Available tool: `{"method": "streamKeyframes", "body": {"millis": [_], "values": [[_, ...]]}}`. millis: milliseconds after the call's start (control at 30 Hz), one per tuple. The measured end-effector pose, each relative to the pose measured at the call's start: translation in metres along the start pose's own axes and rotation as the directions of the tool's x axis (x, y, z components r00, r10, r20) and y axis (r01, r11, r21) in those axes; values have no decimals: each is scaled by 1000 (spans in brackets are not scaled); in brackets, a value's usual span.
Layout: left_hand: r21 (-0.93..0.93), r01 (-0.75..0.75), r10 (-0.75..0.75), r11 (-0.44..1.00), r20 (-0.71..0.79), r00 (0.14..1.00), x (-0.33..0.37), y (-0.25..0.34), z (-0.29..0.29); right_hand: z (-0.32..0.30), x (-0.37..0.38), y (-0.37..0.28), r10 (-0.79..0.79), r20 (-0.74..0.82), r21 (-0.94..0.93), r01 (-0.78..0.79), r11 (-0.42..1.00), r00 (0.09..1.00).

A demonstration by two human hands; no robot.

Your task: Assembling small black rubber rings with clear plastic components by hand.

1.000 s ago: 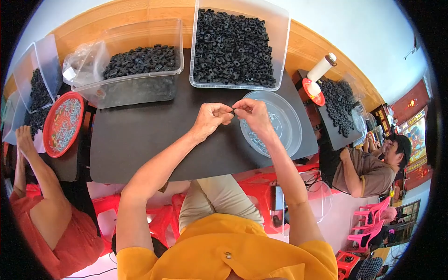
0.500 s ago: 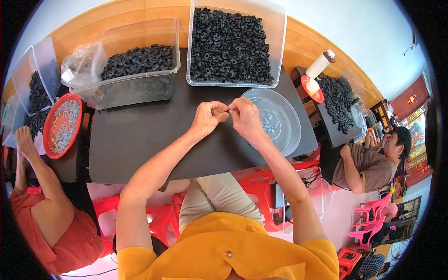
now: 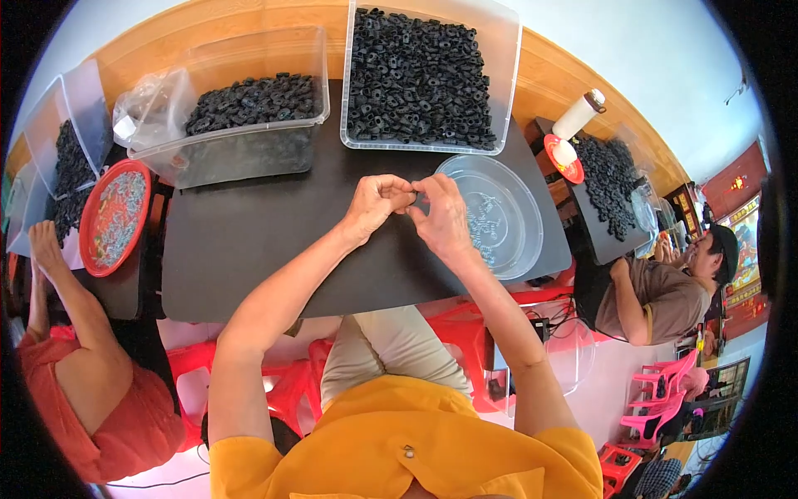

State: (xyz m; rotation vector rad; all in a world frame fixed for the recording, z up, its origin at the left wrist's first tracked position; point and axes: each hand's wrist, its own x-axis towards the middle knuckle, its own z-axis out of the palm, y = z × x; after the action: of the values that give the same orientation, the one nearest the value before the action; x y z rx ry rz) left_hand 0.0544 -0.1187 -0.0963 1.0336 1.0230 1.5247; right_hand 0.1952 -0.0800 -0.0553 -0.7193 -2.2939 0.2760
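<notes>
Over the dark table (image 3: 249, 249), my two hands meet in front of the bins. The fingertips of my left hand (image 3: 378, 206) are pinched round a small black part (image 3: 414, 192), mostly hidden by the fingers. My right hand (image 3: 443, 218) is bent round beside it, index fingertip at the part and thumb lower down. Whether its fingers also hold something small is hidden. Right of that hand stands a round clear bowl (image 3: 525, 195) with small silvery screw-like pieces (image 3: 482, 220). A clear bin (image 3: 509, 108) heaped with black plastic parts (image 3: 420, 79) stands beyond my hands.
Another clear bin (image 3: 241, 126) of black parts stands at the back left, a plastic bag (image 3: 158, 112) in its end. A red tray (image 3: 91, 218) of silvery pieces lies beside a co-worker's arm (image 3: 79, 303). To the right, a person (image 3: 657, 291) sits near a bottle (image 3: 579, 115).
My right thumb has come away from its index finger and dropped lower. My left hand stays pinched at nearly the same place. The whole view has shifted slightly.
</notes>
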Motion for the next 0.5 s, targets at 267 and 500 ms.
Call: {"method": "streamKeyframes", "body": {"millis": [267, 500], "values": [[67, -39, 41, 997, -19, 999, -3, 4, 3, 0, 0, -4, -119, -75, -62, 115, 991, 990], [-46, -7, 5, 999, -38, 999, -3, 3, 3, 1, 0, -8, -141, -61, -62, 137, 989, 988]]}}
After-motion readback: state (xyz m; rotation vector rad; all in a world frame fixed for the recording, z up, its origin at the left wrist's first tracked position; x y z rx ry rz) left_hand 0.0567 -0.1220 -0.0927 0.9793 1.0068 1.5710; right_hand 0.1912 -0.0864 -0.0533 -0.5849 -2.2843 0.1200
